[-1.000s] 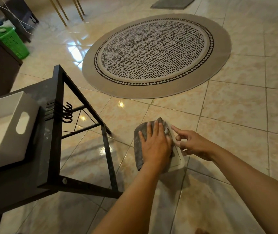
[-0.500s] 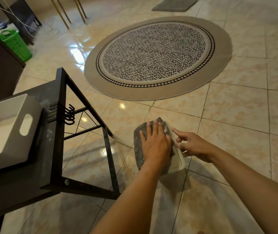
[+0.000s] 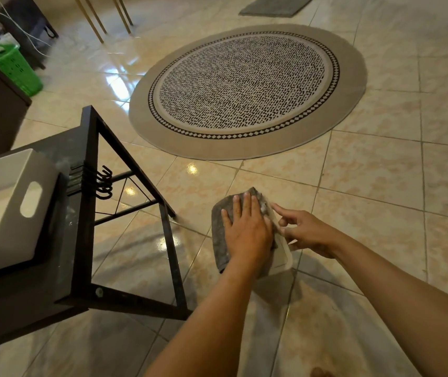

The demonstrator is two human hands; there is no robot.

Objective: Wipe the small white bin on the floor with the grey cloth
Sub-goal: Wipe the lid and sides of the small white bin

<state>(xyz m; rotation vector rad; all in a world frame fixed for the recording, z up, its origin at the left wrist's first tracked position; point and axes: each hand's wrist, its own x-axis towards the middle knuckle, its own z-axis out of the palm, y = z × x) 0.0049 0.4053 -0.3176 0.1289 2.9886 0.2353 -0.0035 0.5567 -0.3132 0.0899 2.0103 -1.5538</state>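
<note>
Fingers of my left hand (image 3: 247, 229) stay spread flat, pressing the grey cloth (image 3: 220, 240) onto the small white plastic bin (image 3: 282, 251), my right hand (image 3: 303, 231) still half-curled, steadying its edge.

Setting: a home, living area. Glossy beige tiled floor (image 3: 380, 170) carried a round patterned rug (image 3: 247, 91) and a small grey mat (image 3: 275, 6). Also recorded: green plastic laundry basket (image 3: 13, 68), black metal-framed side table (image 3: 86, 213), slim furniture legs (image 3: 100, 17).
</note>
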